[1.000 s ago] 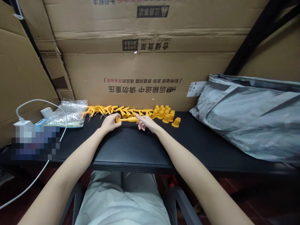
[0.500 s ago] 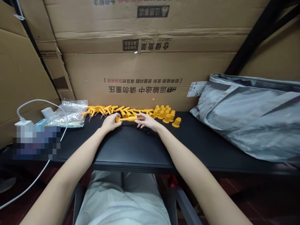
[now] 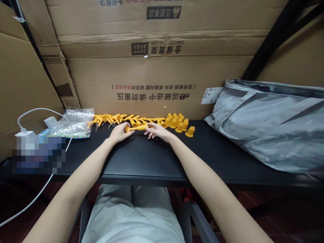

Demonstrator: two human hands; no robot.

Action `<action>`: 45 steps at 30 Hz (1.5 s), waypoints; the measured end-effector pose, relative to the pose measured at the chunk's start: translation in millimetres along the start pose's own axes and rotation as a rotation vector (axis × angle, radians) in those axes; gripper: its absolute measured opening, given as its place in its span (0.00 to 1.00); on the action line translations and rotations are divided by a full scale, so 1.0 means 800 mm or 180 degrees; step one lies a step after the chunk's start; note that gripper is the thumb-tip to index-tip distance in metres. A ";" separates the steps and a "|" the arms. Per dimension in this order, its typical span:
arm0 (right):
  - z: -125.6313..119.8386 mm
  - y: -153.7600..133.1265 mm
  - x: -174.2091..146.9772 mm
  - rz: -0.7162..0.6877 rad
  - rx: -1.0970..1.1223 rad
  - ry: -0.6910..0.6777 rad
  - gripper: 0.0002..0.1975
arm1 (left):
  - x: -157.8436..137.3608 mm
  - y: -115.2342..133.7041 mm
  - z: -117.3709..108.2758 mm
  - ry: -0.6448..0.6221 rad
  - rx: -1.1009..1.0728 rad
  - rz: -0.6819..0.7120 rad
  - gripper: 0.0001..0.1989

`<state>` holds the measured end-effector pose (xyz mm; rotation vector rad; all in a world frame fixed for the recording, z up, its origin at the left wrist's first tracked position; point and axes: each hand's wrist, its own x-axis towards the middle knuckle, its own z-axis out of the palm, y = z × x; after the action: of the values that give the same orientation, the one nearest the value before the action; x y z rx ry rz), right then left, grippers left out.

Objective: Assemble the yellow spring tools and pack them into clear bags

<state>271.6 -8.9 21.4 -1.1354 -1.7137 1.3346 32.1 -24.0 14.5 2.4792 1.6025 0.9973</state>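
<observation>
One yellow piece (image 3: 140,128), left hand (image 3: 118,133) and right hand (image 3: 161,131) fingers gripping opposite ends; grey bag (image 3: 268,131) (contents hidden), clear plastic bag (image 3: 79,118) on desk (image 3: 141,160).

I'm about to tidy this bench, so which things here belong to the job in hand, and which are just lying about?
Seemingly part of the job:
yellow piece, between left hand and right hand
yellow handles, some with metal spirals, behind the hands
yellow cups, right of the right hand

Seemingly just lying about:
grey bag
clear plastic packaging
white adapter
</observation>
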 end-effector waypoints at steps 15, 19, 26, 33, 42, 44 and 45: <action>0.002 0.001 0.000 -0.0076 -0.0077 0.0038 0.20 | 0.002 -0.005 0.002 -0.0143 0.0181 -0.0012 0.17; 0.003 0.002 0.001 -0.0071 -0.0059 0.0085 0.20 | 0.003 -0.008 0.003 -0.0142 0.0144 -0.0061 0.16; 0.002 0.003 0.002 -0.0062 -0.0080 0.0110 0.21 | 0.004 -0.011 0.005 -0.0126 0.0107 -0.0057 0.15; 0.003 0.005 0.003 -0.0093 -0.0071 0.0121 0.21 | 0.004 -0.013 0.006 -0.0164 0.0124 -0.0046 0.15; -0.013 0.007 0.013 -0.0848 -0.0214 0.0921 0.26 | 0.000 -0.010 0.002 -0.0046 -0.0290 -0.0094 0.30; -0.022 0.007 0.014 -0.1016 -0.0468 0.1456 0.26 | 0.000 -0.011 0.003 -0.0087 -0.0299 -0.0110 0.28; -0.026 0.008 0.014 -0.1098 -0.0660 0.1742 0.26 | 0.001 -0.012 0.003 -0.0110 -0.0300 -0.0107 0.27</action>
<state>287.4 9.7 20.4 -1.1219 -1.5592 0.5756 26.2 -18.4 9.3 2.3871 1.5442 0.9956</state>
